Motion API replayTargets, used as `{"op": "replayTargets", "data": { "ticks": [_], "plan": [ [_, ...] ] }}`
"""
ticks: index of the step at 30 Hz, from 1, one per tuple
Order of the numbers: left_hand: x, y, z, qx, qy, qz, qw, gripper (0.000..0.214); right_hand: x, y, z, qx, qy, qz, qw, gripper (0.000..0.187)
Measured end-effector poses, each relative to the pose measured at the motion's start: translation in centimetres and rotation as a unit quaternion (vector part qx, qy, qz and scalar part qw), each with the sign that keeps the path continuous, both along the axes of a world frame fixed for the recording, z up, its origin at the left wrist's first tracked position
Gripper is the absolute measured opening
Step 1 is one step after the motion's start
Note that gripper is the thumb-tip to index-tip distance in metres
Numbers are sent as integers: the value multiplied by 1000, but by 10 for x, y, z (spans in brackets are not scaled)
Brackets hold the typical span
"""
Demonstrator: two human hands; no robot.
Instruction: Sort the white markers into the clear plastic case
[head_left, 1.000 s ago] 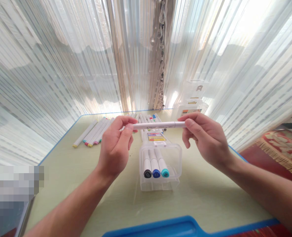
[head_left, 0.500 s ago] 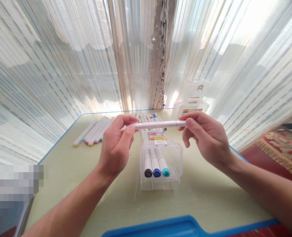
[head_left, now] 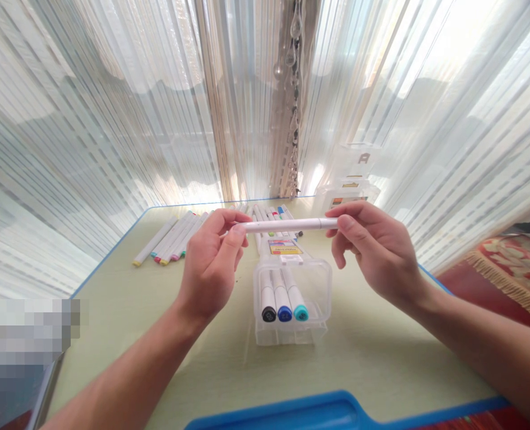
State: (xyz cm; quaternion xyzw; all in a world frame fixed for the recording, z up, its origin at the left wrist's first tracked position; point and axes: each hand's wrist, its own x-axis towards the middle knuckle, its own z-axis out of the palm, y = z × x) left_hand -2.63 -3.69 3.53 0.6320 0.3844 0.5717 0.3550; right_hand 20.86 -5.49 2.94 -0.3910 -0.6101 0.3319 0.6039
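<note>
A white marker (head_left: 287, 226) is held level in the air between both hands. My left hand (head_left: 213, 263) pinches its left end with thumb and fingers, which hide the tip there. At the other end, my right hand (head_left: 375, 248) grips the marker between thumb and forefinger, its other fingers curled below. Beneath the marker stands a clear plastic case (head_left: 321, 292), its open side towards me. Inside it lie three markers, with a black cap (head_left: 269, 314), a blue cap (head_left: 284, 313) and a teal cap (head_left: 301, 313).
White markers (head_left: 164, 239) with coloured ends lie at the table's left, and more markers (head_left: 269, 214) are behind my hands. Another clear case (head_left: 348, 194) stands at the back right. The pale green table (head_left: 166, 358) has a blue tray edge (head_left: 283, 412) in front. Striped curtains (head_left: 157, 119) hang behind.
Almost nothing differs. Both hands keep the marker in nearly the same place, and the case with its three markers has not moved.
</note>
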Motion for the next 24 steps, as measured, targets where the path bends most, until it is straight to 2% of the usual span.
{"op": "replayTargets", "data": {
  "ticks": [14,24],
  "plan": [
    [-1,-1,-1,9,4,-7,1000,12,-1,1,2,-3,19,17,1000,12],
    [-1,2,-1,11,3,-6,1000,12,0,1,1,1,-6,6,1000,12]
  ]
}}
